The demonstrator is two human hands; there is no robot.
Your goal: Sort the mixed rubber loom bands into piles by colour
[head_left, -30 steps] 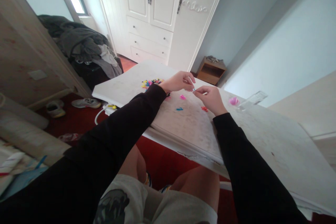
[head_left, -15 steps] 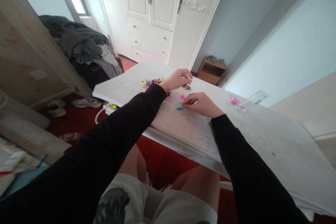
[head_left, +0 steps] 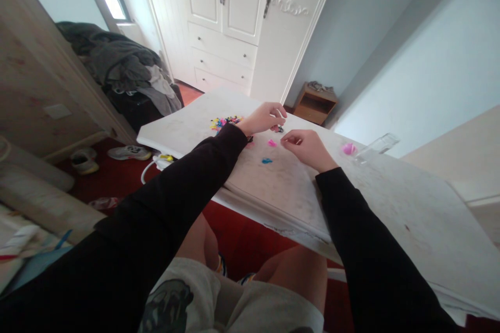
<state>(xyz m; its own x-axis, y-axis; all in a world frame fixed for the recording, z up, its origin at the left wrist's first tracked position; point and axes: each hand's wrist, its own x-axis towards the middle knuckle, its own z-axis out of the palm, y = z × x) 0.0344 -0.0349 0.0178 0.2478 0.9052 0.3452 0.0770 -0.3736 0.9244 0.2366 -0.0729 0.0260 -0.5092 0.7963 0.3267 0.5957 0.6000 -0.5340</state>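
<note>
Many bits — partly behind left sleeve

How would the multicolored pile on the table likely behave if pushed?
The multicolored pile would probably scatter, since its many small pieces look loose. Each piece is likely light, being tiny compared with the left hand.
</note>
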